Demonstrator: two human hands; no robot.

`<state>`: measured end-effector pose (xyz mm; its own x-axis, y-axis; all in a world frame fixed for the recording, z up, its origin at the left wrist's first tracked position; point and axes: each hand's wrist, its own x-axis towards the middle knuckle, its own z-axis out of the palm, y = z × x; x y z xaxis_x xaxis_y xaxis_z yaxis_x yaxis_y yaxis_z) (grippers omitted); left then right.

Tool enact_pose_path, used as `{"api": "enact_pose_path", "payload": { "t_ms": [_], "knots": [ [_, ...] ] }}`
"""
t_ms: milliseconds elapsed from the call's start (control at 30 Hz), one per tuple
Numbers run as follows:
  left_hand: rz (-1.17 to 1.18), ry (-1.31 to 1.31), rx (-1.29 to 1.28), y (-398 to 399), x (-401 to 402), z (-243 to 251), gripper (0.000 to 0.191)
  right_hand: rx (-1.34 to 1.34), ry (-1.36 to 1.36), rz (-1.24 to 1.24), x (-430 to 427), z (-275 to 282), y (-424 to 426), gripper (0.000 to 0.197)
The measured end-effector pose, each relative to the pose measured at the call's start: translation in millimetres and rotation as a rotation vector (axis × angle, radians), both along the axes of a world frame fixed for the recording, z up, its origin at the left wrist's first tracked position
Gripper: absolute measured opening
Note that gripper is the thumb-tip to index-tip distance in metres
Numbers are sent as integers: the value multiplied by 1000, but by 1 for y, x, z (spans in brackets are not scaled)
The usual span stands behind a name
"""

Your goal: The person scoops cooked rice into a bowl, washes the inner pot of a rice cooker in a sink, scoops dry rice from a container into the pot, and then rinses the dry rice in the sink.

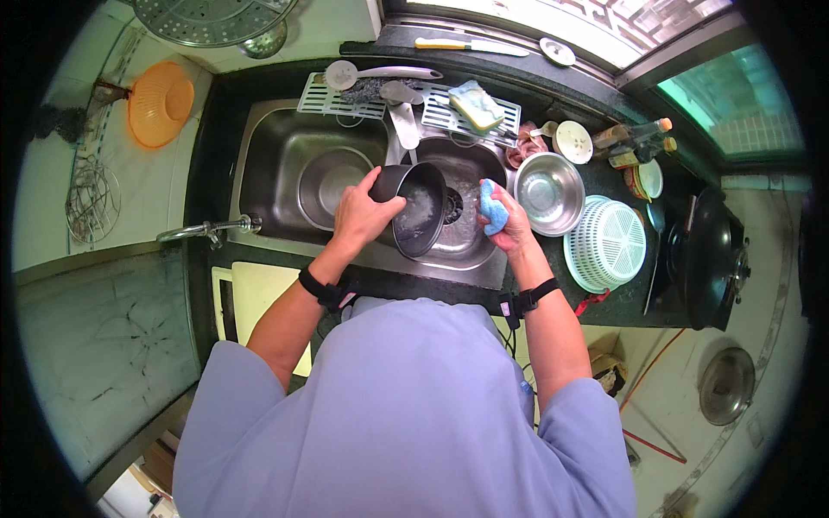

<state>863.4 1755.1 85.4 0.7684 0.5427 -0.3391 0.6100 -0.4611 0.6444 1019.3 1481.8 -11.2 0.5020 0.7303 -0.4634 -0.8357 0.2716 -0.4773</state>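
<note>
My left hand [367,211] grips the rim of a dark inner pot [418,220], which is tilted so its mouth faces right. Water shows inside the pot. It is held over the right basin of a stainless steel double sink [479,256], beneath the faucet [405,123]. Bunched in my right hand [511,223] is a blue cloth [494,208], over the basin's right side and apart from the pot. The drain [453,206] is visible between the pot and the cloth. A metal bowl [333,181] sits in the left basin.
Right of the sink stand a steel bowl [549,194], an upturned mint plastic colander [609,239], bottles [638,142] and a black wok [709,259]. Behind the faucet, a rack [431,116] holds a sponge [477,105]. A knife [473,45] lies on the windowsill.
</note>
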Motion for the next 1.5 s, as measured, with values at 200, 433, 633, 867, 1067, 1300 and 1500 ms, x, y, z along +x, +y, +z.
{"api": "enact_pose_path", "payload": {
  "t_ms": [200, 433, 633, 867, 1067, 1300, 1500],
  "knots": [
    [27, -25, 84, -8, -7, 9, 87, -110, 126, -160, -2, 1, 10, 16],
    [52, -10, 123, -16, -11, 23, 84, -624, -724, 16, 6, 19, 44, 39],
    [96, 21, 106, -12, -23, 22, 84, -802, -1834, 444, 22, 109, 126, 83],
    [113, -7, 104, -13, -27, 24, 83, -1081, -1886, 724, 45, 111, 160, 93],
    [122, -29, 93, -14, -34, 18, 83, -1016, -1702, 471, 30, 114, 136, 72],
    [70, -15, 129, -24, -25, 31, 84, -833, -951, 288, 14, 67, 45, 38],
    [15, 60, 177, -23, -16, 33, 83, -773, -718, 441, -8, 49, 9, 31]
  ]
}}
